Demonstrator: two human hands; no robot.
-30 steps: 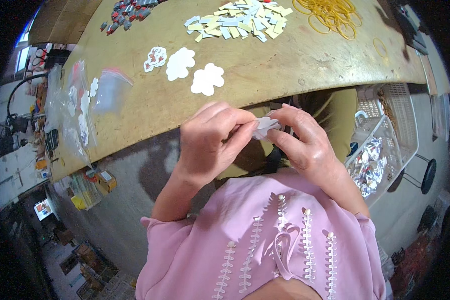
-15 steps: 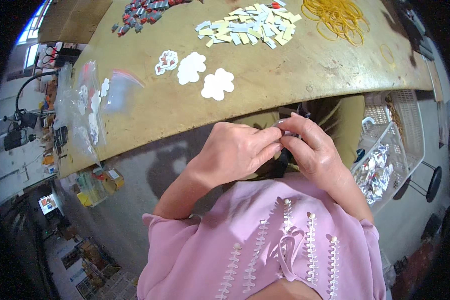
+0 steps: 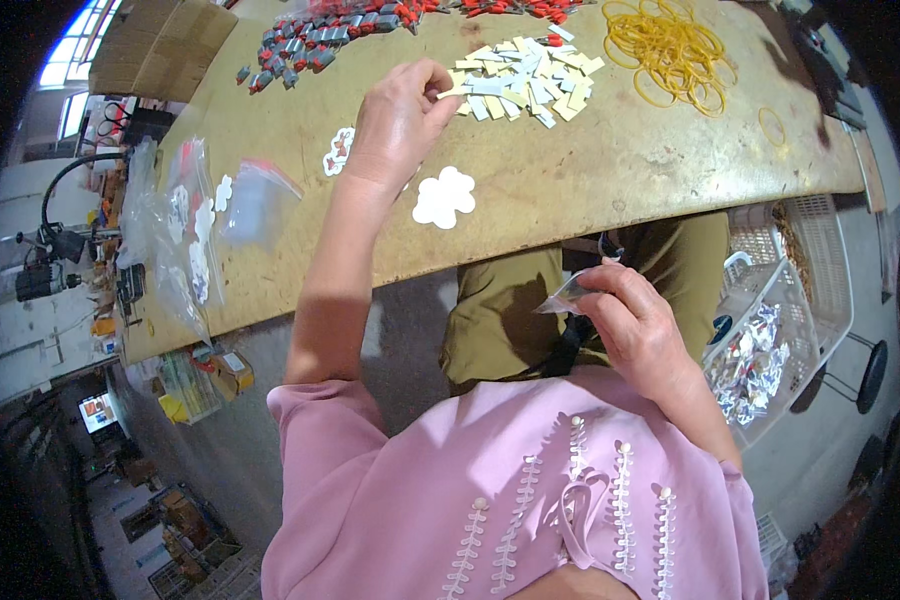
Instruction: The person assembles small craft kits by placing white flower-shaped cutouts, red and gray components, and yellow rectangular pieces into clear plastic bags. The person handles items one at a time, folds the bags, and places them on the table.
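My left hand (image 3: 398,125) reaches across the table (image 3: 610,150) to a pile of small pale yellow and white strips (image 3: 545,85). Its thumb and fingers pinch one pale yellow strip (image 3: 452,92) at the pile's left edge. Above my lap, my right hand (image 3: 630,315) is closed on a small clear plastic bag (image 3: 562,297), whose corner pokes out to the left of the fingers. What the bag contains is too unclear to tell. Below my left hand lies a white flower-shaped card (image 3: 444,197). A printed card (image 3: 337,153) shows partly beside my wrist.
Grey-and-red small parts (image 3: 315,45) are heaped at the far left, yellow rubber bands (image 3: 670,55) at the far right. Clear bags (image 3: 255,205) lie on the table's left side. White plastic baskets (image 3: 810,290), one with shiny silver packets (image 3: 750,365), stand to my right.
My left hand has left my right hand and moved forward to the strips, pinching one. My right hand stays over my lap, and the clear bag in it now shows.
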